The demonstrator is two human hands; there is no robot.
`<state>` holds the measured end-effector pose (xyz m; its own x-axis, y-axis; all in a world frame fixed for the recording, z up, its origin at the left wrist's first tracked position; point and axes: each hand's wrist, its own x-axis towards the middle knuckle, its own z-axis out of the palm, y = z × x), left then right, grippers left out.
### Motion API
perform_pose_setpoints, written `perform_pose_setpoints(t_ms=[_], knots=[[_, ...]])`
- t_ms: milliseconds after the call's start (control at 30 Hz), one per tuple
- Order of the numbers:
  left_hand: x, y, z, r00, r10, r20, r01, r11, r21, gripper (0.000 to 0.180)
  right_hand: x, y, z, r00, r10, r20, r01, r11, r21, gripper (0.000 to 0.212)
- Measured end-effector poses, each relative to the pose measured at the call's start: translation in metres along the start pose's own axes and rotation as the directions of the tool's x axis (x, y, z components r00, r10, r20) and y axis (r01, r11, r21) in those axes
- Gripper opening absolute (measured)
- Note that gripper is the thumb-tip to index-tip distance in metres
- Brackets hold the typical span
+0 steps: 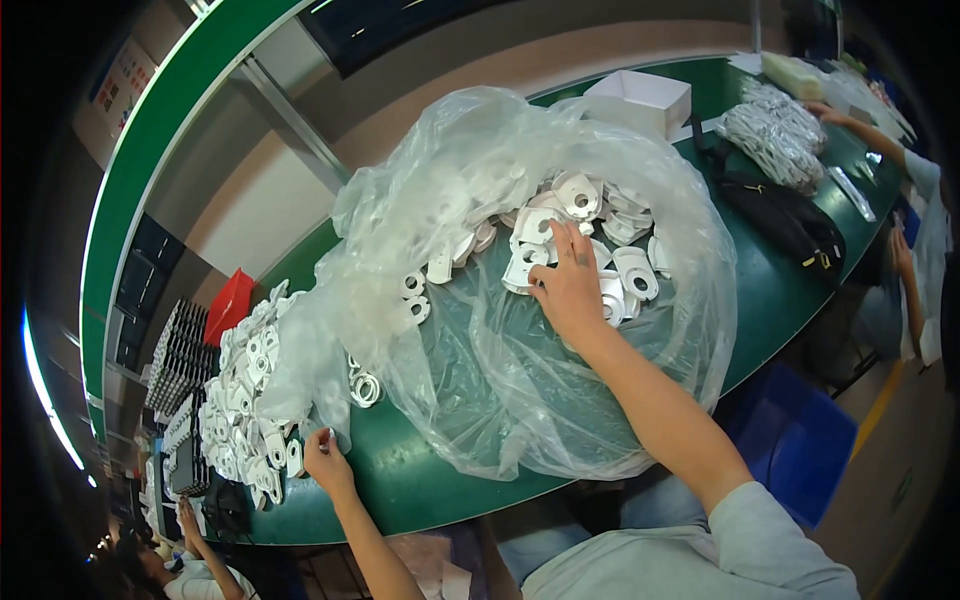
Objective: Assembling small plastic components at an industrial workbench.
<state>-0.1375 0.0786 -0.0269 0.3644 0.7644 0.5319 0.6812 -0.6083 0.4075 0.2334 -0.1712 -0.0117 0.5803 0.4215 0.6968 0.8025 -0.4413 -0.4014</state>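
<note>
A large clear plastic bag (pixel 475 370) lies spread out on the green table (pixel 400 485), with a heap of white plastic parts (pixel 634 275) inside it, each flat with a round hole. Over that heap my right hand (pixel 575 285) has its thumb and fingertips on the edges of one white plastic part (pixel 524 264). Lower left, my left hand (pixel 328 465) is closed, thumb against fingers, with a small whitish bit at the tips that is too small to name. It is beside a second pile of white plastic parts (pixel 245 400).
White rings (pixel 366 390) lie between pile and bag. A red bin (pixel 230 307) and stacked dark trays (pixel 178 360) stand at the left. Toward the back right are a white box (pixel 640 100), bundled white cables (pixel 772 135) and a black bag (pixel 785 220). Other people sit at both sides.
</note>
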Motion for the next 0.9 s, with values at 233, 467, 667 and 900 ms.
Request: perform_pose_setpoints(t_ms=[233, 467, 667, 900], knots=[[-0.008, 0.112, -0.035, 0.899, 0.266, -0.347, -0.314, 0.945, -0.089, 0.015, 0.002, -0.02, 0.006, 0.896, 0.208, 0.392, -0.444, 0.417, 0.793, 0.009], [0.004, 0.233, 0.024, 0.765, 0.629, -0.14, -0.594, 0.606, -0.529, 0.024, -0.013, -0.045, 0.0, 0.543, 0.011, 0.84, -0.811, -0.25, 0.528, 0.02], [-0.003, 0.22, 0.046, 0.737, 0.672, -0.071, -0.636, 0.654, -0.409, 0.036, -0.017, -0.043, 0.002, 0.56, -0.078, 0.825, -0.783, -0.375, 0.497, 0.022], [-0.005, 0.214, 0.054, 0.699, 0.693, -0.18, -0.712, 0.648, -0.271, 0.038, -0.013, -0.044, -0.004, 0.525, -0.134, 0.84, -0.805, -0.399, 0.439, 0.025]])
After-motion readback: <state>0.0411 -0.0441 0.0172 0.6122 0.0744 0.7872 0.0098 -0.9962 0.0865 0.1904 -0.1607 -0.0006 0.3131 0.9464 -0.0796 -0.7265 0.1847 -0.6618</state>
